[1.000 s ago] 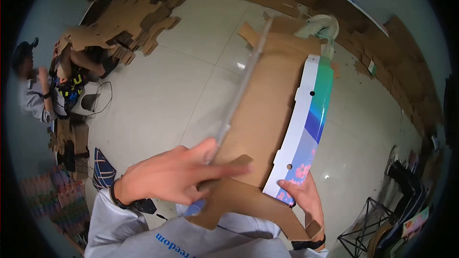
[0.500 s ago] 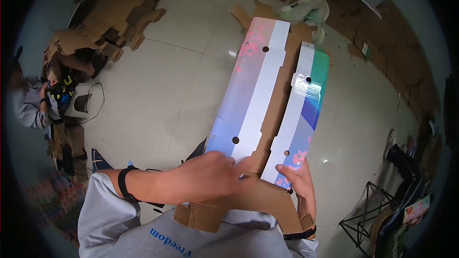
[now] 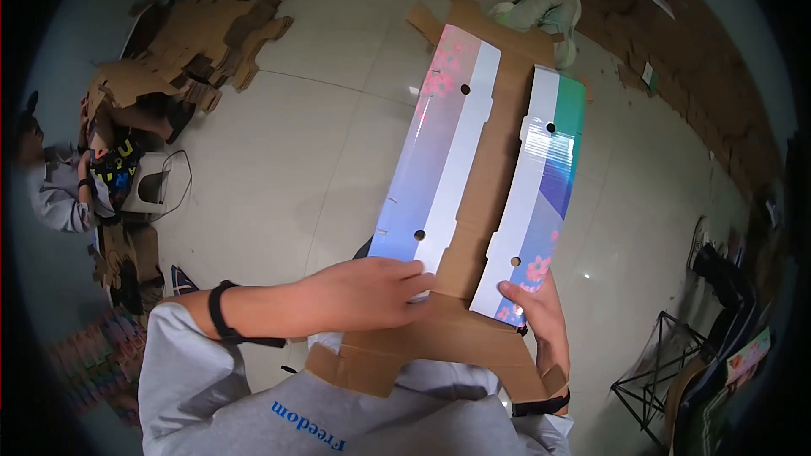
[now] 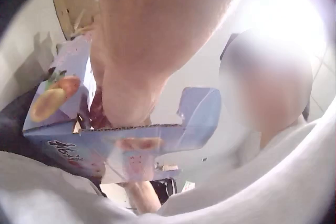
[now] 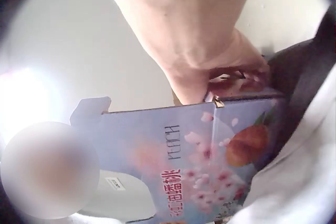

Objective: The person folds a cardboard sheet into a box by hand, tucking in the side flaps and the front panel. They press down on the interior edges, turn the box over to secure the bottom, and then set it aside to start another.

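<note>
A cardboard box lies lengthwise before the body, its brown inside (image 3: 483, 177) showing between two folded side panels. The left panel (image 3: 401, 177), printed pink and blue, leans inward with a white strip. My left hand (image 3: 363, 291) rests on its near end, fingertips on the white strip. At the near end of the green and blue right panel (image 3: 549, 181), my right hand (image 3: 545, 317) grips the side, thumb on top. A brown end flap (image 3: 422, 350) spreads against the shirt. Both wrist views show the printed outer end face (image 4: 136, 153), (image 5: 184, 155) below the hands.
Flattened cardboard (image 3: 190, 21) is piled at upper left, near a seated person (image 3: 63, 177) and a white stool (image 3: 152, 186). A pale shoe (image 3: 545, 13) is beyond the box's far end. At lower right stands a black metal frame (image 3: 659, 380). More cardboard lines the right wall.
The left panel has swung from standing edge-on to leaning inward, showing its printed face. My left hand has moved onto its near end; my right hand keeps its grip.
</note>
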Demonstrator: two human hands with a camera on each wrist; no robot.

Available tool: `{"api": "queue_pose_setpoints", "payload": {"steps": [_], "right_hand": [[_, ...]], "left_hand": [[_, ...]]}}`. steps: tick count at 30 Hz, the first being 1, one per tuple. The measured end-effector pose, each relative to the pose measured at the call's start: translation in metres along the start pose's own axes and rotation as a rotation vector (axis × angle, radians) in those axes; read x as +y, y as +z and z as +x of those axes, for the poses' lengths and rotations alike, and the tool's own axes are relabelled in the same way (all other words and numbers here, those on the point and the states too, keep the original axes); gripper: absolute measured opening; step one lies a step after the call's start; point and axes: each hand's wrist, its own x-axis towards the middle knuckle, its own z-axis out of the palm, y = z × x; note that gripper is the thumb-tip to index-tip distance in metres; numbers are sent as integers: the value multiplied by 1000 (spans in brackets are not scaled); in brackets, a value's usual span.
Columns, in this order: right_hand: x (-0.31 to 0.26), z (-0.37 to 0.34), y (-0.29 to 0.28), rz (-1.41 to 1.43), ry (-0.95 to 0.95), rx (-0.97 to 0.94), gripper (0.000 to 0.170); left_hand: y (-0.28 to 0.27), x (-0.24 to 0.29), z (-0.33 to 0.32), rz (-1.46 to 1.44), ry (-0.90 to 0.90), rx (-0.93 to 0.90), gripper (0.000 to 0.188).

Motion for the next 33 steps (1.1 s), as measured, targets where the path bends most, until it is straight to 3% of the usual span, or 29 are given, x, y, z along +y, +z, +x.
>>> {"api": "queue_pose_setpoints", "payload": {"steps": [2, 4, 8, 10, 11, 13, 14, 15, 17, 20, 21, 24, 27, 30, 33], "right_hand": [[8, 3, -1, 33, -4, 6, 89], [11, 4, 5, 170, -29, 12, 99], [4, 0, 13, 171, -116, 75, 113], [20, 4, 2, 87, -129, 49, 114], [17, 4, 2, 85, -93, 44, 113], [0, -2, 3, 118, 17, 46, 108], [6, -2, 3, 205, 29, 108, 90], [11, -1, 3, 293, 36, 171, 73], [15, -8, -1, 118, -61, 236, 55], [13, -12, -12, -75, -226, 396, 44], [10, -11, -12, -127, -284, 456, 43], [-6, -5, 13, 87, -426, 576, 41], [-3, 4, 27, -485, -636, 725, 42], [9, 12, 29, -495, -659, 723, 41], [6, 14, 38, -190, -656, 709, 36]], "left_hand": [[-15, -5, -26, -217, -55, 19, 57], [-33, -7, -38, -165, -96, 33, 60], [-14, 1, -39, -525, -221, 135, 56], [23, 5, -33, -525, -441, 544, 60], [40, 7, -28, -521, -552, 751, 62], [63, 6, -5, -885, -750, 996, 63], [68, 5, 3, -1079, -841, 1113, 63], [64, 6, 4, -1199, -902, 1037, 69], [47, 10, 9, -1438, -1013, 857, 81], [48, 19, 18, -1316, -935, 985, 85], [50, 18, 20, -1296, -953, 954, 83], [56, 12, 16, -1085, -976, 874, 72], [69, 6, 15, -724, -888, 915, 57], [75, 3, 15, -599, -839, 1057, 51], [73, 5, 16, -534, -828, 1060, 49]]}}
